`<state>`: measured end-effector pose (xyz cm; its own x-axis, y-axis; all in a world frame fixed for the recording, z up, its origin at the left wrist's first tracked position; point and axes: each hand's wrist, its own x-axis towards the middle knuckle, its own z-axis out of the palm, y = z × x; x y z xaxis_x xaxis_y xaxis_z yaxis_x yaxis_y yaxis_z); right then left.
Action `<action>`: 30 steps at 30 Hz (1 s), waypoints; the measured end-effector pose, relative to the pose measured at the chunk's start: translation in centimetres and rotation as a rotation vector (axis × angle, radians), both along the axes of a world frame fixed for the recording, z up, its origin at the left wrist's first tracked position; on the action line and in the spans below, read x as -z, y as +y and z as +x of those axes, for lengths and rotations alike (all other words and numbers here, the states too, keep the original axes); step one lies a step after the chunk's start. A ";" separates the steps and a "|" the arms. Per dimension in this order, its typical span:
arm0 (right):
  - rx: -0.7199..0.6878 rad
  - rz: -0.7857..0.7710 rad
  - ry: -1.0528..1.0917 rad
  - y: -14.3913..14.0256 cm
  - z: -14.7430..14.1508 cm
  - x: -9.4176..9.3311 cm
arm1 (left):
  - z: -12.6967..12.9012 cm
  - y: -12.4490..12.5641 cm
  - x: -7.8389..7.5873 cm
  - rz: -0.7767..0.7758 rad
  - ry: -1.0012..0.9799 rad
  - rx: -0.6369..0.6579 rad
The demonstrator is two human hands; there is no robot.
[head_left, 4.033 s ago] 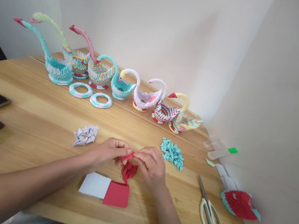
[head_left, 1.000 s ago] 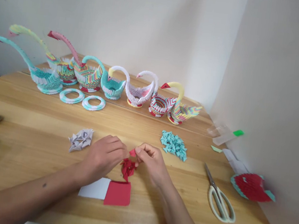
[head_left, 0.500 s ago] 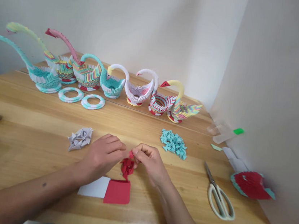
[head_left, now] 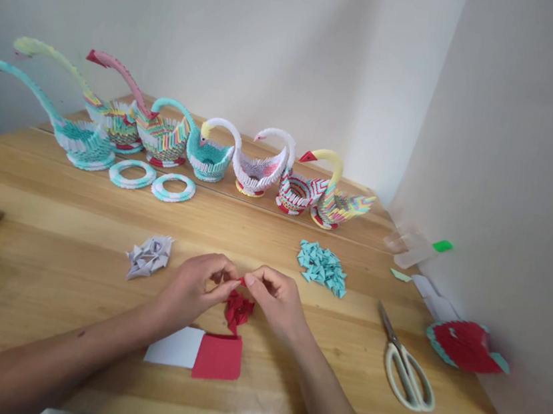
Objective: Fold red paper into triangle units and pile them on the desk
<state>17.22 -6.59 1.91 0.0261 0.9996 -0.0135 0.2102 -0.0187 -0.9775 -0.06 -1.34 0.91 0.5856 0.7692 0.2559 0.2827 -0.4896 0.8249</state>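
Observation:
Between my two hands is a small piece of red paper (head_left: 242, 282), pinched at both ends. My left hand (head_left: 203, 285) grips its left side with thumb and forefinger, and my right hand (head_left: 279, 299) grips the right side. Just below the fingertips lies a little heap of folded red paper pieces (head_left: 238, 311). Nearer to me sit a stack of red paper (head_left: 218, 356) and, touching it on the left, white paper (head_left: 175, 346), partly behind my left wrist.
Pale grey folded pieces (head_left: 149, 257) lie left, teal folded pieces (head_left: 322, 266) right. Scissors (head_left: 406, 364) rest at the right, near a red and teal paper object (head_left: 466, 346). Paper swans (head_left: 209, 158) line the back, with two paper rings (head_left: 172, 187) in front.
My left fingers have shifted from covering the red paper to pinching its left end with the thumb showing. The right hand stays almost in place.

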 end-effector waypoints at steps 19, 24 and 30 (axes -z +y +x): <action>0.015 -0.018 0.004 -0.1 -0.1 0.5 | 0.3 -0.5 -0.5 -0.440 -0.148 0.039; 0.032 0.010 0.008 -0.1 -0.2 0.9 | 0.4 -0.5 -0.4 -0.409 -0.122 0.020; 0.097 0.017 0.085 0.4 -0.3 0.9 | 0.2 0.0 -0.3 -0.468 -0.169 -0.005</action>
<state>16.89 -6.22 0.99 0.1221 0.9925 -0.0026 0.1245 -0.0179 -0.9921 0.18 -1.37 1.18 0.5616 0.8270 -0.0267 0.1278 -0.0548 0.9903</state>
